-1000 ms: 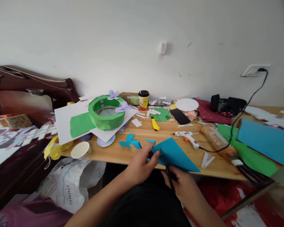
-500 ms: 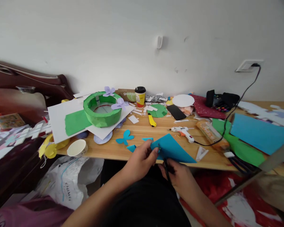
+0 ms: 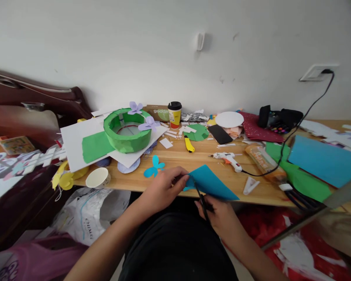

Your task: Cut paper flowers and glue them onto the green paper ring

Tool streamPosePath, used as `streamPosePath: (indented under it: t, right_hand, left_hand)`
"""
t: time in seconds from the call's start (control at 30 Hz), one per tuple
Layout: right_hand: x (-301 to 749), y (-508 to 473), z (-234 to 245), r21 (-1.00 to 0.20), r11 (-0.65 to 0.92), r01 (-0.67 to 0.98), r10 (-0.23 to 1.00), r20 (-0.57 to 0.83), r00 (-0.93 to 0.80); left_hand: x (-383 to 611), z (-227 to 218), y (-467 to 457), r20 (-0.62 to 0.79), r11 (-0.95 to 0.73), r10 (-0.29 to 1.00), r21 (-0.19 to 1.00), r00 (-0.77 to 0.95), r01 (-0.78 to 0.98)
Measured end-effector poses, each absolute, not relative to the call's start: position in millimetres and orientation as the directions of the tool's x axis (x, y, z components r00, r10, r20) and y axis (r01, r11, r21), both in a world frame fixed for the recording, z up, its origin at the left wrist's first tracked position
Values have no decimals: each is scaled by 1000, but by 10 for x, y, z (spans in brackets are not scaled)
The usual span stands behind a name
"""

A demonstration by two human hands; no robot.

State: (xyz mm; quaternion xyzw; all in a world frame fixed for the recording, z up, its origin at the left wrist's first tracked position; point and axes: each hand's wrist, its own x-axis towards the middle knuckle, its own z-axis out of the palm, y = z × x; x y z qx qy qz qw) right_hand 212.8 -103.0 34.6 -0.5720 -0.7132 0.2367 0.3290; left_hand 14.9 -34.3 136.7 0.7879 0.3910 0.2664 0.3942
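Note:
A folded piece of blue paper (image 3: 215,182) is pinched at its left corner by my left hand (image 3: 166,186). My right hand (image 3: 218,212) grips a pair of black-handled scissors (image 3: 203,206), with the blades at the paper's edge near my left fingertips. On the table left of my left hand lies a blue paper butterfly shape (image 3: 154,166). A white hot glue gun (image 3: 228,160) rests beyond the paper to the right, its black cord running to the wall socket.
A green paper ring (image 3: 128,143) with purple paper flowers stands back left on white board. Behind are a paper coffee cup (image 3: 174,116), a yellow utility knife (image 3: 189,145) and a black phone (image 3: 220,134). A white bowl (image 3: 97,178) sits at the front left edge.
The scissor blades now show at the paper near my left fingers, with my left hand slightly further left. The view has shifted a little.

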Motion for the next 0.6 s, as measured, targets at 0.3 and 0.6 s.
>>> streamPosePath:
  t: [0.3,0.6]
  right_hand:
    - [2151,-1034,319,-718,246,651,968,210,-134]
    - [2200,-1020,293,-682,267,681,964,183,-195]
  left_hand:
    - [130,1261,-326,-28,-150,811,955,584,255]
    - [11,1341,-196,177,-449,797,813,577,371]
